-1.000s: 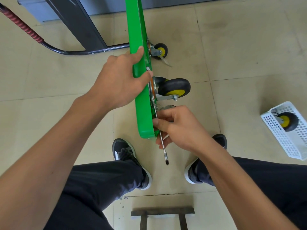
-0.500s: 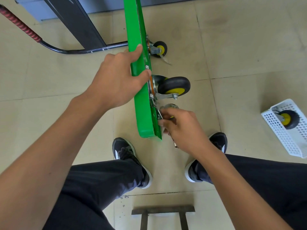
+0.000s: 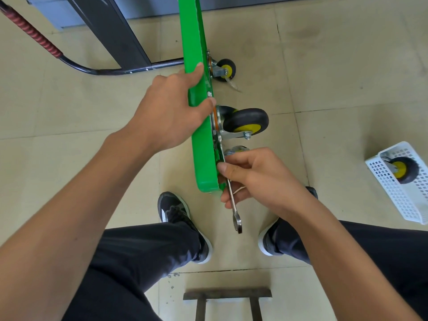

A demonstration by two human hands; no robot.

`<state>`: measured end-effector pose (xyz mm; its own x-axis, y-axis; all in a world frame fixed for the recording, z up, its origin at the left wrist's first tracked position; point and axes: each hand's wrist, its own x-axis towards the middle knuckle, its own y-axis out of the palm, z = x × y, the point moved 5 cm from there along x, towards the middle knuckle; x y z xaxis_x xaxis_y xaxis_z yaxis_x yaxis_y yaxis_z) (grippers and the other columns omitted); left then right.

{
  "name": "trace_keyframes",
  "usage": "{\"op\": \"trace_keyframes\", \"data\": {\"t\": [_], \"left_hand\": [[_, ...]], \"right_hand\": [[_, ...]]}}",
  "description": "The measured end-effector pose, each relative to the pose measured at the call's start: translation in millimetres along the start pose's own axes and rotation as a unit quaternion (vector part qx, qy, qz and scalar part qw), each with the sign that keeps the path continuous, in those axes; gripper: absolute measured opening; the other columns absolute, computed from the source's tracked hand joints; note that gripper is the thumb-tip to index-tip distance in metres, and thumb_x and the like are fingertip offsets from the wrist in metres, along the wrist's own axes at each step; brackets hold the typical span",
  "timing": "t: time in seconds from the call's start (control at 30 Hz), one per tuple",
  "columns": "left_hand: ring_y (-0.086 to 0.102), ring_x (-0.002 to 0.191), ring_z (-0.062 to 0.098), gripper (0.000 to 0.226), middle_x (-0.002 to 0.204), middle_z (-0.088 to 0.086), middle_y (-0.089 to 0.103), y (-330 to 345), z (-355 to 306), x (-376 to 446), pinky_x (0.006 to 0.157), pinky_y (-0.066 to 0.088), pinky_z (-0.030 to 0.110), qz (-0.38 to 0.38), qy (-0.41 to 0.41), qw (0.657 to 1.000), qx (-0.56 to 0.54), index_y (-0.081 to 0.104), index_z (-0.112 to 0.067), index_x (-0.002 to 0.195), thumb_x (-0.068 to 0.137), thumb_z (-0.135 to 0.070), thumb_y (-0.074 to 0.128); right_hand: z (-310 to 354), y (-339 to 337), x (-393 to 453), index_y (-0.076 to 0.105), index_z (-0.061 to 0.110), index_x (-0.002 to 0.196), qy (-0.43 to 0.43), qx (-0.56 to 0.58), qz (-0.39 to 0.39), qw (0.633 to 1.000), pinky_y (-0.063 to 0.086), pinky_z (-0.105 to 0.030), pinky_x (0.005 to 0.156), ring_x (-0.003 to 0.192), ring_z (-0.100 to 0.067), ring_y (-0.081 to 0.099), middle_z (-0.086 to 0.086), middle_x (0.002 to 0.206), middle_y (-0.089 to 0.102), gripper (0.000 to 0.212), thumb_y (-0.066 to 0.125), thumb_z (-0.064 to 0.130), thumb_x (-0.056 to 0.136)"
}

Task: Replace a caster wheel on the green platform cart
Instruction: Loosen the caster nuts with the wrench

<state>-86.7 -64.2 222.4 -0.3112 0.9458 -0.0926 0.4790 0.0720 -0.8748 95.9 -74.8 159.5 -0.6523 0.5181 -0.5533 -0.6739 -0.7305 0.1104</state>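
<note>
1. Head view: we see the green cart (image 3: 199,144) stood on edge on the tiled floor (image 3: 335,72), its smooth deck running away from us.
2. Our left hand (image 3: 171,112) grips the deck's upper edge.
3. Our right hand (image 3: 257,179) curls round a slim metal wrench (image 3: 235,209) at the near corner, by the caster (image 3: 245,122) with its black tyre and yellow hub.
4. Another caster (image 3: 224,69) sits at the far end.
5. A spare wheel (image 3: 403,169) lies in a white perforated basket (image 3: 398,195) near the floor's right edge.
6. A curved black handle (image 3: 92,70) with red grip lies left.
</note>
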Motion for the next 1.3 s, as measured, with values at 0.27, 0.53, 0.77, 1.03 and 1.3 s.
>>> {"op": "trace_keyframes", "data": {"t": [0.27,0.53,0.77,1.03,1.3], "left_hand": [[0.063,0.115,0.027,0.068,0.153,0.005,0.046,0,-2,-1,0.106,0.046,0.041,-0.002,-0.009,1.000,0.013,0.033,-0.020,0.155,0.096,-0.044,0.058],[0.059,0.121,0.030,0.071,0.153,0.003,0.046,2,2,1,0.108,0.045,0.045,0.005,-0.014,1.000,0.015,0.032,-0.022,0.155,0.093,-0.049,0.056],[0.060,0.122,0.027,0.069,0.153,0.003,0.045,1,0,0,0.110,0.043,0.043,0.003,-0.014,1.000,0.007,0.033,-0.022,0.155,0.096,-0.046,0.058],[0.061,0.119,0.026,0.068,0.154,0.003,0.044,-1,-2,-1,0.109,0.043,0.038,0.004,-0.010,1.000,0.006,0.032,-0.021,0.155,0.097,-0.045,0.058],[0.056,0.128,0.028,0.069,0.154,0.003,0.044,1,0,0,0.108,0.046,0.043,0.004,-0.006,1.000,0.000,0.032,-0.020,0.156,0.096,-0.044,0.058]], "right_hand": [[7,1,5,0.072,-0.006,0.101,0.006,0.028,0.022,0.999,0.058,-0.032,0.051,0.055,-0.024,0.067,-0.016,0.078,0.073,0.018,0.061,0.007,0.099],[-20,-2,17,0.075,0.004,0.109,-0.037,-0.075,-0.066,0.994,0.054,-0.025,0.052,0.059,-0.015,0.069,-0.011,0.091,0.072,0.017,0.066,0.006,0.095],[-34,-8,35,0.073,0.008,0.120,-0.108,-0.106,-0.122,0.981,0.060,-0.031,0.078,0.094,-0.022,0.068,0.008,0.097,0.070,0.031,0.067,-0.001,0.091],[-36,-13,20,0.072,0.012,0.120,-0.080,-0.132,-0.105,0.982,0.060,-0.034,0.063,0.076,-0.016,0.073,-0.001,0.098,0.074,0.026,0.066,0.010,0.095],[-11,-7,-1,0.074,0.008,0.107,-0.018,-0.051,-0.031,0.998,0.062,-0.042,0.062,0.061,-0.026,0.070,-0.015,0.095,0.073,0.014,0.063,0.010,0.098]]}}
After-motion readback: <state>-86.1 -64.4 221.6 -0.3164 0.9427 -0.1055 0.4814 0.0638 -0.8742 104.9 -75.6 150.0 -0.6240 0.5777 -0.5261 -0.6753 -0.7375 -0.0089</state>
